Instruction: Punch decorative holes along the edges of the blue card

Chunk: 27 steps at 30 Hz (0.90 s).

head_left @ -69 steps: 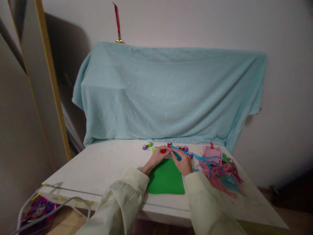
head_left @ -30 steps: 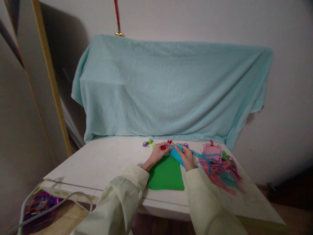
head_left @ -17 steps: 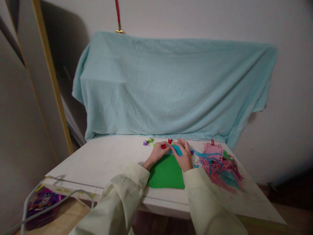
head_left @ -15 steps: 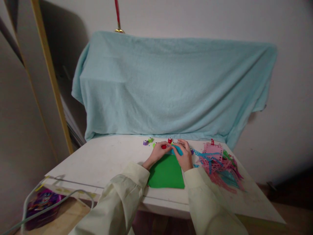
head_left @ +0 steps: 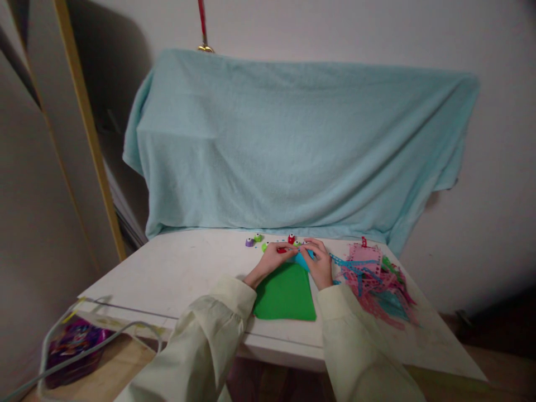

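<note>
My left hand (head_left: pixel 275 255) has its fingers pinched together, and their tips meet those of my right hand. What is pinched there is too small and hidden to make out. A red piece (head_left: pixel 281 250) shows just under my left fingers. The bent fingers of my right hand (head_left: pixel 320 263) close on a bright blue sheet-like piece (head_left: pixel 305 261), partly covered by that hand. Below both hands lies a flat green sheet (head_left: pixel 285 293). Around the fingertips stand small eyed figures: a red one (head_left: pixel 291 239), a green one (head_left: pixel 265 246) and another green one (head_left: pixel 297 244).
A purple figure (head_left: pixel 249 242) and a green figure (head_left: pixel 258 238) stand at the back of the white table (head_left: pixel 188 273). To the right is a pile of perforated pink and blue scraps (head_left: pixel 372 273). A light blue cloth (head_left: pixel 293 145) hangs behind; a cable (head_left: pixel 96 346) runs front left.
My hands have drawn slightly closer, fingertips now meeting over the blue piece. My left fingers have shifted a little right, and less of the red piece shows.
</note>
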Motion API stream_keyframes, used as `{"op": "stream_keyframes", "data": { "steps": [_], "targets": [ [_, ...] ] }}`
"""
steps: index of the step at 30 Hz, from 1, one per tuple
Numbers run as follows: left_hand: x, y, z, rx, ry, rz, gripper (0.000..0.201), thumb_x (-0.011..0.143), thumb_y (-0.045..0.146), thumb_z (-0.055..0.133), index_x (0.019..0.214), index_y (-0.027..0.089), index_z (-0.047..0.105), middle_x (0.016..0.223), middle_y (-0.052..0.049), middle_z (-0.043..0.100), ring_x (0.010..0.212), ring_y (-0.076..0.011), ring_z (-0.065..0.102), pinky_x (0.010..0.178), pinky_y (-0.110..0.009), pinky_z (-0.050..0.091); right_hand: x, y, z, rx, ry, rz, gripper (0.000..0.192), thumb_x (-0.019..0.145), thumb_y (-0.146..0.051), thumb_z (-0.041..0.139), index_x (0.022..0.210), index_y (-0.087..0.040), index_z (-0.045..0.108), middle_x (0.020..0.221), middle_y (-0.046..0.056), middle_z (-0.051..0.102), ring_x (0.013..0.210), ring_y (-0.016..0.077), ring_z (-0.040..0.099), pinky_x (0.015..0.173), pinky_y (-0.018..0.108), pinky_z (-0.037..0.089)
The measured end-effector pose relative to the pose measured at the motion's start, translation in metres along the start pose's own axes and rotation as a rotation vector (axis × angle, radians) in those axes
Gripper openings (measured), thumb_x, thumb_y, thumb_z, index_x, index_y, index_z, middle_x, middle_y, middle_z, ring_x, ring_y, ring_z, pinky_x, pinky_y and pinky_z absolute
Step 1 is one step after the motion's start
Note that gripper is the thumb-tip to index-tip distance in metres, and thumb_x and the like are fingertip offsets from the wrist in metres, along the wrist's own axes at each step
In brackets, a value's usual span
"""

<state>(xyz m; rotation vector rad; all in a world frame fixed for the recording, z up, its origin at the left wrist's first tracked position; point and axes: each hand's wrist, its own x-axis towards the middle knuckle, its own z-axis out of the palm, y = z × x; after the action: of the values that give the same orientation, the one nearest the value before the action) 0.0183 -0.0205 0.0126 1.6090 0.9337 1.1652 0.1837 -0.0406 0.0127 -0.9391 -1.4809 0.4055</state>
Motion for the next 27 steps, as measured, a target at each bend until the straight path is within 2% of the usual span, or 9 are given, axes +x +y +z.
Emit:
{"op": "stream_keyframes", "data": {
  "steps": [3,6,15,19,22,27],
  "targets": [
    [-0.001,0.002,0.000,-0.039,-0.012,-0.056,0.044,0.074,0.052,0.066,0.090,0.011,0.072,0.043,0.004,0.046,0.037,-0.0061,0.033,0.037,-0.019,0.022,-0.001,0.002,0.001,0.045,-0.011,0.026,0.015,0.079,-0.036,0.065,0.081,-0.023,0.073,0.106,0.008,0.061,0.099,0.0226,0.059,0.093,0.039,0.045],
    [-0.002,0.001,0.000,-0.053,-0.028,-0.092,0.045,0.073,0.053,0.067,0.090,0.012,0.071,0.042,0.005,0.043,0.035,-0.0057,0.032,0.035,-0.019,0.021,-0.001,0.006,0.003,0.078,-0.014,0.049,0.015,0.078,-0.036,0.067,0.080,-0.023,0.073,0.106,0.008,0.061,0.096,0.0223,0.060,0.091,0.040,0.046],
    [-0.001,-0.002,-0.001,-0.056,-0.037,-0.073,0.037,0.074,0.046,0.066,0.088,0.011,0.069,0.049,0.004,0.050,0.035,-0.0049,0.035,0.035,-0.018,0.024,0.000,0.013,0.003,0.183,-0.010,0.139,0.018,0.076,-0.038,0.068,0.078,-0.021,0.073,0.107,0.009,0.062,0.102,0.0242,0.058,0.089,0.038,0.048],
    [-0.001,-0.005,-0.002,-0.054,-0.032,-0.080,0.038,0.075,0.047,0.065,0.090,0.012,0.069,0.048,0.003,0.050,0.035,-0.0055,0.036,0.034,-0.018,0.025,0.001,0.017,-0.001,0.212,0.096,0.188,0.021,0.076,-0.038,0.068,0.082,-0.019,0.072,0.107,0.009,0.065,0.104,0.0243,0.058,0.090,0.038,0.047],
    [0.000,-0.007,-0.002,-0.063,-0.024,-0.081,0.041,0.076,0.050,0.064,0.091,0.012,0.069,0.046,0.004,0.047,0.035,-0.0064,0.036,0.035,-0.019,0.024,0.002,0.023,-0.005,0.265,0.208,0.274,0.032,0.077,-0.043,0.065,0.092,-0.016,0.071,0.105,0.010,0.068,0.099,0.0251,0.060,0.085,0.039,0.049],
    [0.002,-0.006,0.000,-0.111,-0.027,-0.077,0.044,0.076,0.055,0.063,0.087,0.013,0.067,0.052,0.003,0.052,0.037,-0.0061,0.035,0.037,-0.020,0.023,0.001,0.027,-0.010,0.261,0.218,0.353,0.041,0.079,-0.052,0.057,0.094,-0.016,0.072,0.101,0.009,0.070,0.092,0.0245,0.064,0.079,0.036,0.051]
  ]
}}
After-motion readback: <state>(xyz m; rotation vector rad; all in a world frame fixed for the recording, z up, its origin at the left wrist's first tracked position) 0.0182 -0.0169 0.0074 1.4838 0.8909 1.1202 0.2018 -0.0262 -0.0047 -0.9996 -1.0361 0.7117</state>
